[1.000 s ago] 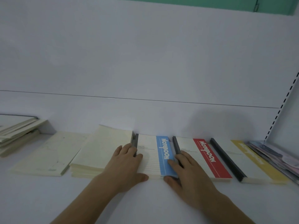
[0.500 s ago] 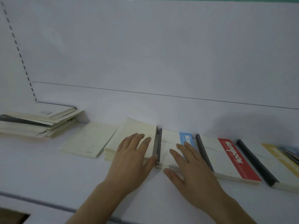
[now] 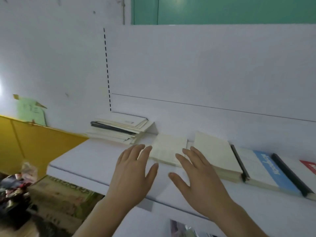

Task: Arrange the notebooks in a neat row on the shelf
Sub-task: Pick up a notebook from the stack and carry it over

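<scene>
Both hands have slid left along the shelf since half a second ago, off the blue notebook and the thick cream pad. Now the left hand point(image 3: 132, 171) lies flat with straight fingers, holding nothing, its fingertips just at the left edge of the thin cream pad point(image 3: 168, 150). The right hand point(image 3: 199, 178) is flat and released too, with its fingers lying over the right front part of that same pad.

Just right of it lies the thick cream pad point(image 3: 216, 153), then the blue notebook point(image 3: 263, 170) with a dark spine, then the red notebook point(image 3: 309, 165) at the right edge of the view. They lie flat, side by side, near the front edge of the shelf point(image 3: 85, 158).

At the back left corner of the shelf sits a loose pile of notebooks point(image 3: 119, 128).
</scene>
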A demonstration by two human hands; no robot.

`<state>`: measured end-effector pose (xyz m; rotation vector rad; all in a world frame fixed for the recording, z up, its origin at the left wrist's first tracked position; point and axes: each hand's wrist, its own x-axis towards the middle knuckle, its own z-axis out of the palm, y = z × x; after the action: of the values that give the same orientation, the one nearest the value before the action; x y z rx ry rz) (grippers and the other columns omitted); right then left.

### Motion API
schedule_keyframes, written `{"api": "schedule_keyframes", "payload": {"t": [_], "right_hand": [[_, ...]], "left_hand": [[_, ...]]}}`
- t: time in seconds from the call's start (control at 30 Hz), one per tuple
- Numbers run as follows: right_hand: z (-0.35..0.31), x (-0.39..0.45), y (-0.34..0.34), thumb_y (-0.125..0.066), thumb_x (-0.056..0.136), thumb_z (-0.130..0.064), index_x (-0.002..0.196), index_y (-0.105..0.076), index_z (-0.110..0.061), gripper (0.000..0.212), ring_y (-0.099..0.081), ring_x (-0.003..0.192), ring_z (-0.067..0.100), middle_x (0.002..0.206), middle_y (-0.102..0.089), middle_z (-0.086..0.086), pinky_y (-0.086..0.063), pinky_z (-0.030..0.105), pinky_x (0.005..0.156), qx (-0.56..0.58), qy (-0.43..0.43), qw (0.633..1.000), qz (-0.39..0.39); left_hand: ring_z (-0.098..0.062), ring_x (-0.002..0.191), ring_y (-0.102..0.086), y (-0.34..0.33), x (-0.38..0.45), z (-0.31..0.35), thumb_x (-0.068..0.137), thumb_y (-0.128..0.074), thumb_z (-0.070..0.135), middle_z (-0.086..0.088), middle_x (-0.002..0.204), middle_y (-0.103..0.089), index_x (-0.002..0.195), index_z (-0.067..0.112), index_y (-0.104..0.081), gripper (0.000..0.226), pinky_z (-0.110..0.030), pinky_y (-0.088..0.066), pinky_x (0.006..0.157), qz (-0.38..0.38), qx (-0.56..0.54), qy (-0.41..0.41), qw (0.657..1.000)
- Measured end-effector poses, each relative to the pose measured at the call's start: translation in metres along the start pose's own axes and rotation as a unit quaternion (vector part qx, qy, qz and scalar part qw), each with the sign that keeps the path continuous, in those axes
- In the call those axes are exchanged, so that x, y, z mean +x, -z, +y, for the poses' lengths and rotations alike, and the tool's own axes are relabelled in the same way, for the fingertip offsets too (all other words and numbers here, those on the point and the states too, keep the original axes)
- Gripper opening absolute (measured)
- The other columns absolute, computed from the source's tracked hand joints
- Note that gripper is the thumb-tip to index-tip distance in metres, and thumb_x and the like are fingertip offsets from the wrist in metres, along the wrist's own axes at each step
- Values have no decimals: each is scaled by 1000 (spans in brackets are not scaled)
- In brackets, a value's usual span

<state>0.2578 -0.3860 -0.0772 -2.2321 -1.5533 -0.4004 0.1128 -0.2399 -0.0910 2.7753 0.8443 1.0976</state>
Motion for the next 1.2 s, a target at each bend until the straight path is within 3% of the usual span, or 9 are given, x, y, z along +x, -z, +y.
{"api": "schedule_keyframes", "payload": {"t": [0.3, 0.43, 0.53, 0.7, 0.87, 0.93, 1.0, 1.1, 1.2], "right_hand": [[-94, 69, -46, -6, 85, -69, 147, -33, -28, 79, -8, 146, 11, 156, -25, -9, -7, 25, 116, 19, 2, 1000, 17], [-98, 115, -68, -17, 93, -60, 143, -40, -19, 69, -22, 143, 18, 151, -36, -2, -15, 28, 115, -1, 17, 999, 41], [-94, 154, -82, -10, 90, -62, 147, -34, -19, 75, -16, 146, 20, 155, -30, 1, -19, 37, 119, -6, 12, 999, 35], [-89, 213, -100, 0, 83, -63, 151, -24, -18, 85, -8, 147, 21, 159, -17, 3, -12, 38, 120, -41, -4, 999, 6], [-90, 239, -123, -14, 90, -60, 144, -39, -12, 76, -26, 143, 28, 152, -34, 10, -27, 46, 114, -69, -7, 997, -18], [-92, 245, -127, -18, 93, -55, 138, -48, -14, 68, -38, 136, 26, 144, -47, 7, -32, 44, 111, -96, -1, 995, -21], [-97, 249, -125, -31, 94, -45, 123, -61, -20, 48, -57, 114, 20, 122, -63, -2, -41, 40, 102, -101, 8, 995, 14], [-104, 248, -120, -39, 94, -36, 96, -68, -24, 31, -64, 86, 18, 96, -69, -8, -50, 36, 80, -88, -4, 995, 45], [-113, 240, -114, -47, 89, -25, 92, -66, -21, 20, -64, 75, 25, 85, -69, -2, -53, 42, 65, -97, -34, 991, 81]], "left_hand": [[-23, 133, -46, 31, 7, -114, 96, -50, 48, -1, 141, -53, 141, 20, -49, 53, -40, -38, 110, -3, 9, 47, 999], [-20, 139, -39, 22, 34, -144, 97, -46, 50, 2, 147, -47, 146, 23, -43, 56, -38, -31, 114, -15, 10, 53, 998], [-20, 141, -34, 11, 60, -165, 98, -44, 50, 2, 149, -43, 148, 23, -39, 58, -38, -30, 116, -26, 14, 40, 999], [-22, 143, -30, -1, 107, -196, 98, -44, 51, -1, 152, -39, 151, 20, -30, 63, -41, -27, 118, -35, 32, 37, 998], [-25, 151, -10, -14, 140, -226, 96, -23, 65, -3, 162, -19, 155, 23, -16, 73, -45, -12, 122, -104, 88, 3, 991], [-26, 152, -2, -20, 152, -238, 91, -10, 70, -4, 164, -12, 156, 25, -13, 79, -47, -6, 123, -133, 108, -9, 985], [-27, 151, -3, -25, 162, -252, 90, -10, 70, -3, 162, -16, 154, 27, -16, 77, -49, -5, 122, -160, 117, -19, 980], [-26, 143, -28, -32, 163, -269, 90, -14, 66, 1, 147, -41, 143, 28, -37, 69, -52, -17, 119, -150, 107, -59, 981], [-27, 131, -45, -35, 165, -281, 91, -25, 58, 0, 134, -55, 134, 23, -51, 61, -53, -30, 114, -72, 23, -91, 993]]}}
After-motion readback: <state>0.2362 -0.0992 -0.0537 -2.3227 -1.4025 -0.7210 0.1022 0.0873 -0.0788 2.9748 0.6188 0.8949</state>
